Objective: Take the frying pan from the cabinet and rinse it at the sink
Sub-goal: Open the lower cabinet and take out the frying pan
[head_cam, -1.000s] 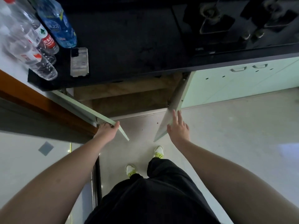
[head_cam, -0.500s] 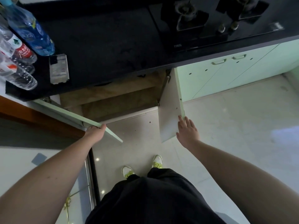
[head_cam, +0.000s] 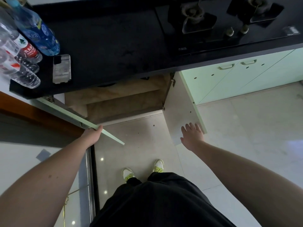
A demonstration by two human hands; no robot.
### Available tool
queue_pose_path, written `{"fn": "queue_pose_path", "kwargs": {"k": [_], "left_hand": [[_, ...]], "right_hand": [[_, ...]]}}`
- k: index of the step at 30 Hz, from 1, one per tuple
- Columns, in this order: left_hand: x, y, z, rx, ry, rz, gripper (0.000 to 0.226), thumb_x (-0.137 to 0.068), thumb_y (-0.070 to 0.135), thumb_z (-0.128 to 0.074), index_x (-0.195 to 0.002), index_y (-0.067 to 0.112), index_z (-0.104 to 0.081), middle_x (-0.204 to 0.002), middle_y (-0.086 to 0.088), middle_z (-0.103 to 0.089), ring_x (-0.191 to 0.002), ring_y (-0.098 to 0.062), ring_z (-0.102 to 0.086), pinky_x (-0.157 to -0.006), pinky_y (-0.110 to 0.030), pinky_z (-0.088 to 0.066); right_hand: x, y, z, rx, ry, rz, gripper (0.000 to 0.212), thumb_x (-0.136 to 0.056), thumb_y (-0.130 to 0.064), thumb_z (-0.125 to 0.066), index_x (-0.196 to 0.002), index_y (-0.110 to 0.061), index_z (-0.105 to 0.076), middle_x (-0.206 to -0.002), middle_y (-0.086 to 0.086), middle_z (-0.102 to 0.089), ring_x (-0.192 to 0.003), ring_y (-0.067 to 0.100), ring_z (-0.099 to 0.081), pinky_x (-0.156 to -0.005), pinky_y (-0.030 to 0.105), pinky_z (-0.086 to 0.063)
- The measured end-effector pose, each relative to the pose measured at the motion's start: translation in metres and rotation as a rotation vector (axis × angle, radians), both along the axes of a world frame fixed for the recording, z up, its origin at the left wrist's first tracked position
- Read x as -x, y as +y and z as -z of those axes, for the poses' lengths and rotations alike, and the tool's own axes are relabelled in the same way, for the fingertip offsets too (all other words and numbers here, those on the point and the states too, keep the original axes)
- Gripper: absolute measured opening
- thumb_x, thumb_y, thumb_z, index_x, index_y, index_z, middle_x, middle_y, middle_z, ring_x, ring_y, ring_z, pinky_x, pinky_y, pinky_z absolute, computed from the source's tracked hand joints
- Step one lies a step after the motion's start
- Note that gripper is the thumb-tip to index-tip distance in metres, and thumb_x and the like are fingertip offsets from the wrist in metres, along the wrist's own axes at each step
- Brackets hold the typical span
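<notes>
Under the black countertop (head_cam: 105, 46) a cabinet (head_cam: 124, 102) stands open, showing brown shelves; no frying pan is visible inside. My left hand (head_cam: 91, 135) grips the top edge of the left door (head_cam: 78, 117), which is swung out toward me. My right hand (head_cam: 191, 135) lies with straight fingers against the inner face of the right door (head_cam: 180, 104), swung wide to the right. The sink is out of view.
A gas hob (head_cam: 218, 22) sits on the counter at the right. Several water bottles (head_cam: 27, 40) and a phone (head_cam: 62, 68) lie at the counter's left end. Closed green cabinet doors (head_cam: 229, 79) continue rightward. My feet (head_cam: 142, 169) stand on pale floor tiles.
The right door has swung further open to the right under my right hand. My left hand keeps its grip on the left door. The view has shifted slightly.
</notes>
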State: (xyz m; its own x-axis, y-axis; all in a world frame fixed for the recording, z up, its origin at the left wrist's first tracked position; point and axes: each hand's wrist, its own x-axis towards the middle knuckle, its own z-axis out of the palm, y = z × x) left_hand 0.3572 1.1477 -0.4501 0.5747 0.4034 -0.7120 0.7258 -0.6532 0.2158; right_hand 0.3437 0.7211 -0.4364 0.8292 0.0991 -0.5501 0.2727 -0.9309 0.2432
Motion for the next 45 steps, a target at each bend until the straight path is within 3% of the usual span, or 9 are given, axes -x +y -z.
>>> {"fn": "queue_pose_path", "kwargs": {"k": [7,12,17,23,31,36,40,43,45], "left_hand": [[0.019,-0.007,-0.001,0.013,-0.079,-0.186,0.067,-0.090,0.063,-0.037,-0.129,0.010,-0.050,-0.101,-0.010,-0.059,-0.079,-0.020,-0.056,-0.060,-0.032,-0.044],[0.042,0.005,0.006,-0.116,-0.102,-0.211,0.073,-0.069,0.071,-0.032,-0.109,0.017,-0.060,-0.096,-0.006,-0.062,-0.086,-0.026,-0.059,-0.084,-0.044,-0.051],[0.073,0.007,-0.006,-0.256,-0.241,-0.129,0.056,-0.089,0.040,-0.044,-0.133,0.005,-0.050,-0.137,-0.012,-0.048,-0.124,-0.029,-0.043,-0.099,-0.045,-0.040],[0.117,0.041,-0.007,-0.146,-0.390,-0.147,0.078,-0.094,0.023,-0.052,-0.154,0.025,-0.001,-0.128,-0.015,-0.054,-0.097,-0.033,-0.063,-0.074,-0.042,-0.052],[0.160,0.123,-0.013,-0.256,-0.213,0.173,0.069,-0.093,0.004,-0.047,-0.153,0.019,-0.016,-0.132,-0.016,-0.045,-0.107,-0.030,-0.057,-0.083,-0.041,-0.052],[0.186,0.163,-0.023,-0.397,-0.172,0.324,0.053,-0.087,0.001,-0.049,-0.137,0.011,-0.037,-0.114,-0.014,-0.048,-0.095,-0.029,-0.059,-0.071,-0.039,-0.054],[0.196,0.187,-0.020,-0.434,-0.171,0.321,0.046,-0.084,-0.003,-0.048,-0.129,0.007,-0.045,-0.129,-0.015,-0.038,-0.101,-0.030,-0.055,-0.073,-0.039,-0.050],[0.202,0.195,-0.017,-0.472,-0.220,0.378,0.043,-0.087,0.000,-0.047,-0.130,0.006,-0.046,-0.144,-0.014,-0.026,-0.109,-0.028,-0.053,-0.085,-0.038,-0.051],[0.204,0.195,-0.014,-0.529,-0.242,0.443,0.047,-0.090,0.006,-0.046,-0.137,0.006,-0.043,-0.154,-0.015,-0.015,-0.132,-0.029,-0.038,-0.106,-0.039,-0.040]], "right_hand": [[-0.013,0.043,-0.005,-0.129,-0.011,-0.090,0.049,-0.098,-0.039,-0.037,-0.140,-0.015,-0.033,-0.136,0.009,-0.047,-0.124,0.027,-0.043,-0.102,0.039,-0.036],[-0.011,0.092,-0.010,-0.223,0.000,-0.158,0.051,-0.096,-0.036,-0.039,-0.142,-0.014,-0.031,-0.138,0.009,-0.045,-0.127,0.027,-0.040,-0.102,0.040,-0.034],[-0.007,0.154,-0.018,-0.287,0.005,-0.218,0.054,-0.096,-0.034,-0.039,-0.145,-0.013,-0.029,-0.141,0.009,-0.043,-0.129,0.027,-0.037,-0.106,0.040,-0.031],[0.012,0.234,-0.020,-0.291,0.049,-0.294,0.057,-0.096,-0.035,-0.035,-0.147,-0.012,-0.025,-0.145,0.010,-0.040,-0.132,0.027,-0.036,-0.108,0.042,-0.031],[0.046,0.332,-0.022,-0.302,0.075,-0.402,0.058,-0.096,-0.035,-0.035,-0.149,-0.012,-0.024,-0.146,0.011,-0.039,-0.133,0.029,-0.036,-0.108,0.043,-0.030],[0.061,0.378,-0.021,-0.295,0.080,-0.453,0.059,-0.097,-0.034,-0.036,-0.150,-0.013,-0.022,-0.149,0.010,-0.037,-0.136,0.029,-0.033,-0.110,0.043,-0.029],[0.073,0.404,-0.020,-0.305,0.077,-0.505,0.061,-0.096,-0.034,-0.037,-0.151,-0.014,-0.021,-0.150,0.009,-0.035,-0.137,0.027,-0.030,-0.109,0.041,-0.028],[0.076,0.418,-0.022,-0.307,0.065,-0.532,0.061,-0.097,-0.035,-0.036,-0.151,-0.014,-0.020,-0.151,0.008,-0.034,-0.138,0.027,-0.029,-0.110,0.040,-0.027],[0.074,0.422,-0.024,-0.307,0.058,-0.539,0.060,-0.097,-0.035,-0.035,-0.151,-0.015,-0.019,-0.152,0.007,-0.032,-0.139,0.026,-0.027,-0.110,0.040,-0.027]]}}
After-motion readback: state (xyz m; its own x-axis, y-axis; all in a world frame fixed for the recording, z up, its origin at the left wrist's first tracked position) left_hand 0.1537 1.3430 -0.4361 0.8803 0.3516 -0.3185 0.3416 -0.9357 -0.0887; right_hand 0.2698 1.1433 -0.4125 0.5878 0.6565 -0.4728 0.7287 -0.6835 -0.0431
